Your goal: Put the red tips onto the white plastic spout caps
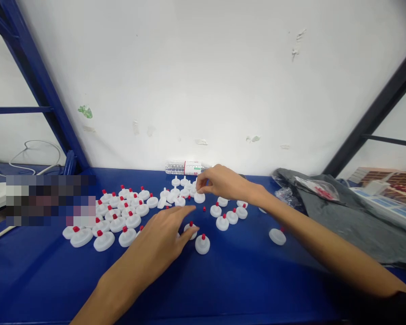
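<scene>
Many white round caps with small red tips (123, 216) lie spread over the blue table (223, 280). My left hand (164, 234) hovers low over the middle of the table, fingers stretched forward, its fingertips beside a red-tipped cap (191, 229). Another such cap (202, 243) lies just right of it. My right hand (219, 181) reaches to the far cluster of plain white caps (181, 192), its thumb and fingers pinched together above a white cap (199, 197). What the pinch holds is too small to make out. A loose red tip (204, 209) lies between the hands.
A clear plastic water bottle (184, 168) lies against the white wall. A grey sheet with a plastic bag (320, 189) covers the table's right side. Blue rack posts (37, 85) rise at left, a dark one (375, 113) at right. A lone cap (277, 236) sits near my right forearm.
</scene>
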A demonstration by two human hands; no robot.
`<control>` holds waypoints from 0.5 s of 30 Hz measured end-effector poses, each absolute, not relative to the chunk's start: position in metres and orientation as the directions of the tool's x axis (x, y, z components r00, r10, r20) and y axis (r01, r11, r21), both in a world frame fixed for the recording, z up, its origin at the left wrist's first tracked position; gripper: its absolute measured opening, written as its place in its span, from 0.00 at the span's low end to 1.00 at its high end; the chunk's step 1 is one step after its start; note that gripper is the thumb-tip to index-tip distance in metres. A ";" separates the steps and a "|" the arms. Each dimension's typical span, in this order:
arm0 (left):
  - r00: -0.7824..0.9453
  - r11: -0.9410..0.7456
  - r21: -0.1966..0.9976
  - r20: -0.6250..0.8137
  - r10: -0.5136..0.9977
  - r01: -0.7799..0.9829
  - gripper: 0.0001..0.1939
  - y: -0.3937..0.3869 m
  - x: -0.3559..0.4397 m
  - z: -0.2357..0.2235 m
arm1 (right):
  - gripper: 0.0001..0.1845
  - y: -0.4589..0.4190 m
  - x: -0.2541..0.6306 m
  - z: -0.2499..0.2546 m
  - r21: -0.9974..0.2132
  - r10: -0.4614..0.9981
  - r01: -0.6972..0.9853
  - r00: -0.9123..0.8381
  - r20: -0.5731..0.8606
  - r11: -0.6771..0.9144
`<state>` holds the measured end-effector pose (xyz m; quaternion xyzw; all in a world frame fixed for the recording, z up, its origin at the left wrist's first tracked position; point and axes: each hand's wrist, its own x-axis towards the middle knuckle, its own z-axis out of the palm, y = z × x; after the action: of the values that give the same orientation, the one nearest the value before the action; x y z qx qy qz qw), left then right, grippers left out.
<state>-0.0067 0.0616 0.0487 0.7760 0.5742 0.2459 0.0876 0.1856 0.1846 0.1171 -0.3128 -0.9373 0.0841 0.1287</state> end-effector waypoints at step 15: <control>0.031 -0.401 0.441 0.641 0.767 0.803 0.15 0.059 -0.004 0.065 | 0.09 0.148 0.184 0.150 -0.650 0.525 0.222 -0.790 0.317 0.727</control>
<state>-0.0042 0.0589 0.0651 0.7177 0.5468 0.4307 -0.0211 0.1842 0.1482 0.1496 -0.2086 -0.8953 0.3053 0.2484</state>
